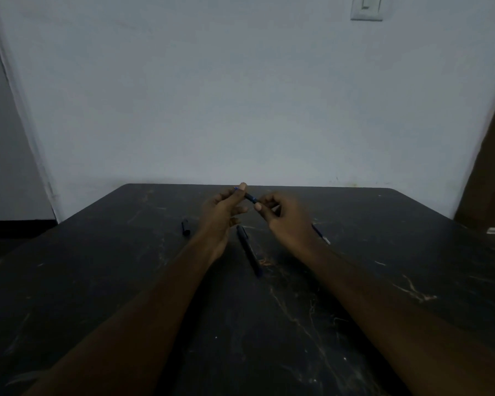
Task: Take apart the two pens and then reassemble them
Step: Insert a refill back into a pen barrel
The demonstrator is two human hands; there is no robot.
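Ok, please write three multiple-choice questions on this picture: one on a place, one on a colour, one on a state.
1. The black pen lies: A in a hand; B on the table between the forearms; C on the floor.
2. The table is: A white; B red; C black.
3. The pen piece is: A held up by left hand and right hand; B lying flat; C in a box.
Key: 1B, it rests on the tabletop; 2C, its surface is dark; 3A, both hands pinch it.
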